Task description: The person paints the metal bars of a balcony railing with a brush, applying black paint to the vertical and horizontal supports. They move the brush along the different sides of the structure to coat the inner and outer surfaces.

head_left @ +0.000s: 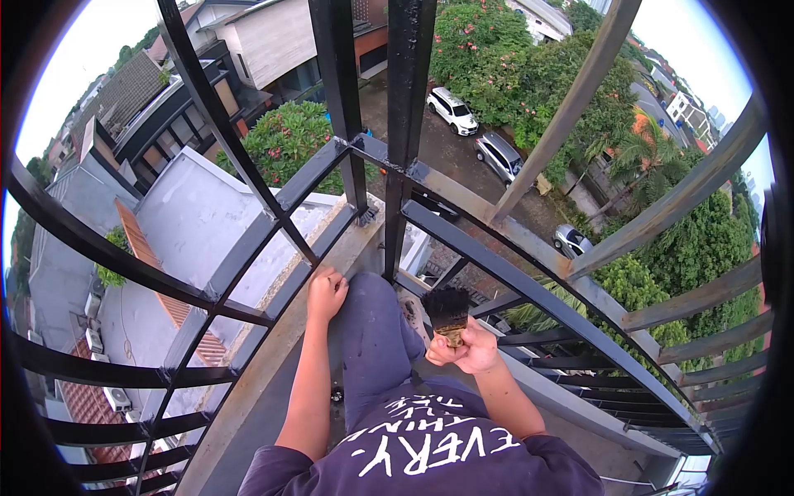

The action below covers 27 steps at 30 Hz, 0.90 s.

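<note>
In my right hand [470,347] I hold a paintbrush [447,307] upright by its lower part, its wide bristles thick with black. It is in front of my chest, near the slanting black rail [488,256]. My left hand [328,293] is closed, its fingers curled, at the lower bar of the metal railing [289,310] beside my knee. Whether it grips anything is hidden. Bars on the left and in the middle are glossy black. Several bars [571,107] on the right look grey-brown and patchy.
I am behind the railing, high above the street, with a concrete ledge [248,355] under the left bars. Below are a pale flat roof [198,207], parked cars [453,111] and leafy trees [571,91]. A bent leg [372,331] rests between my hands.
</note>
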Each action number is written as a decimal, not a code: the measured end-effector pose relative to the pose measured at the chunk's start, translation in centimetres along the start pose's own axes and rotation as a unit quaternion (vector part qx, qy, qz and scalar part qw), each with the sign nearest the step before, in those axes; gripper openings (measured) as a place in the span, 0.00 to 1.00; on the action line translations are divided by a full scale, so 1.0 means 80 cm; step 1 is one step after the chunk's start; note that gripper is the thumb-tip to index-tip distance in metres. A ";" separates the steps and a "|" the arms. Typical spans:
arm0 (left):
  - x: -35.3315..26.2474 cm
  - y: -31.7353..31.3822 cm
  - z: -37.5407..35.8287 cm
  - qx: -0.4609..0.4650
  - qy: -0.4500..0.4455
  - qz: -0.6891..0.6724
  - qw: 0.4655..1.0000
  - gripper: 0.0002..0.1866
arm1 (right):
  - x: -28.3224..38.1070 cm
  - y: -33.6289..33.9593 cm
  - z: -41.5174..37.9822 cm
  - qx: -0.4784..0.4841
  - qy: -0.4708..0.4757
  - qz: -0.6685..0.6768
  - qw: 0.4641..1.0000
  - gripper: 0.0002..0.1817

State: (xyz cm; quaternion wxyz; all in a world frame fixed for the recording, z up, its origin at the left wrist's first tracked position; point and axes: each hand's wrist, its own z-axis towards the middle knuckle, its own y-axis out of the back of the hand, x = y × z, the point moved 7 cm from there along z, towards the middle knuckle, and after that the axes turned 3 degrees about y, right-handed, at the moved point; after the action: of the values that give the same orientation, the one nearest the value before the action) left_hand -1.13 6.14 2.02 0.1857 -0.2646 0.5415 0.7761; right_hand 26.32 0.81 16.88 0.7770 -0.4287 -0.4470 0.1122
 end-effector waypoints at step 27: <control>0.018 -0.012 -0.005 -0.016 -0.053 0.023 0.998 0.12 | 0.523 -0.507 0.226 -0.311 0.569 -0.741 0.174 0.08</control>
State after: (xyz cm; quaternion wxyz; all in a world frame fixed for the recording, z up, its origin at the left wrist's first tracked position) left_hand -1.66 6.11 0.31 0.1914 -0.2136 0.5243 0.8018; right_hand 27.62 9.74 77.20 0.3392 -0.0486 0.0116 -0.9394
